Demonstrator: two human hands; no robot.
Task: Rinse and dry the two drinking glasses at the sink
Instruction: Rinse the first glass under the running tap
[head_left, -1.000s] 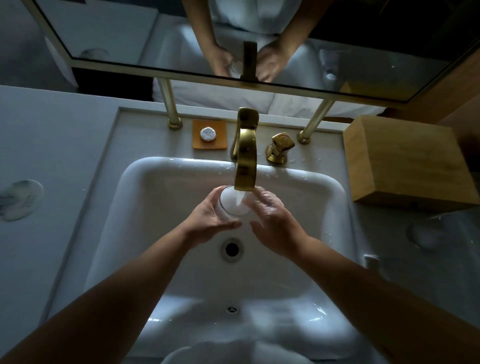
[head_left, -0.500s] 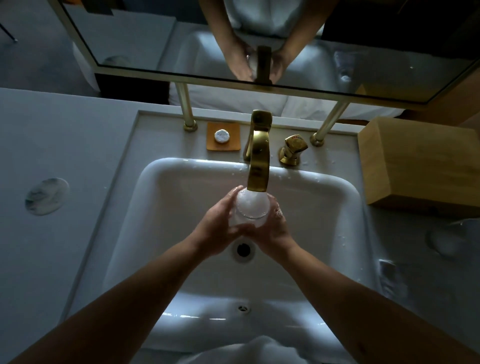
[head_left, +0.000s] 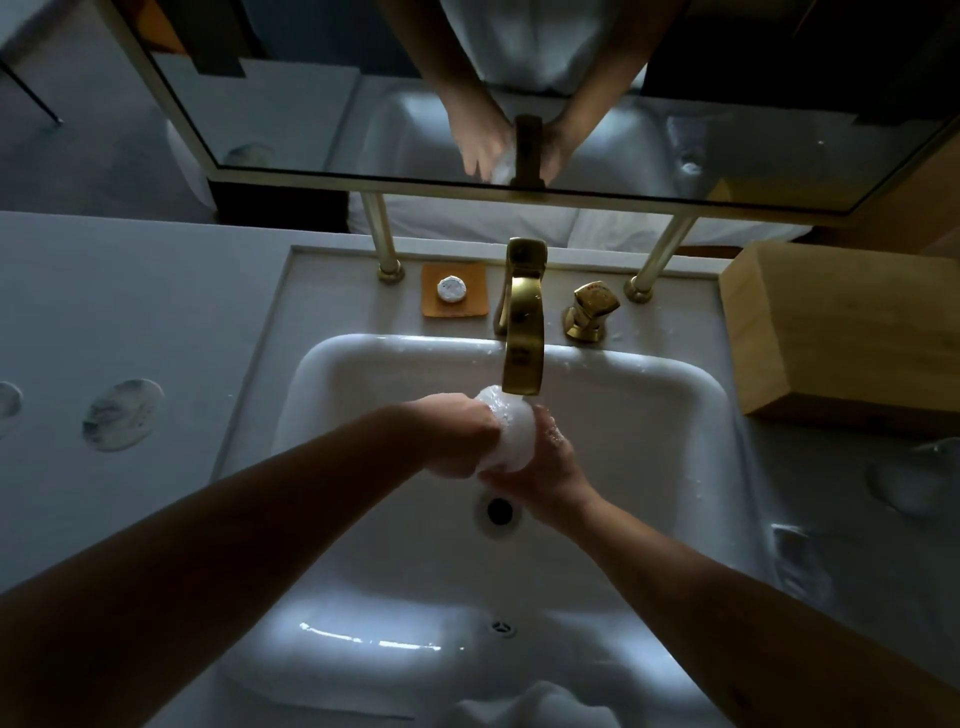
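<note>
A clear drinking glass (head_left: 511, 439) is held under the spout of the gold faucet (head_left: 523, 332), over the white sink (head_left: 649, 374). Water foams white over the glass. My left hand (head_left: 454, 434) grips it from the left, knuckles up and fingers curled round its side. From the right and below, my right hand (head_left: 543, 470) wraps round the glass, wet on the back. Most of the glass is hidden between the hands. A faint round clear shape (head_left: 911, 480) on the dark counter at the right looks like a second glass.
Behind the sink are an orange soap dish (head_left: 454, 289) with a small round soap and a gold tap handle (head_left: 592, 310). A wooden box (head_left: 841, 332) stands at the right. Two round coasters (head_left: 122, 414) lie on the left counter. White cloth (head_left: 535, 706) shows at the bottom edge.
Both hands closed in round the glass under the stream. My left hand rolled over onto the glass's side, and the glass's open mouth is no longer facing up at me.
</note>
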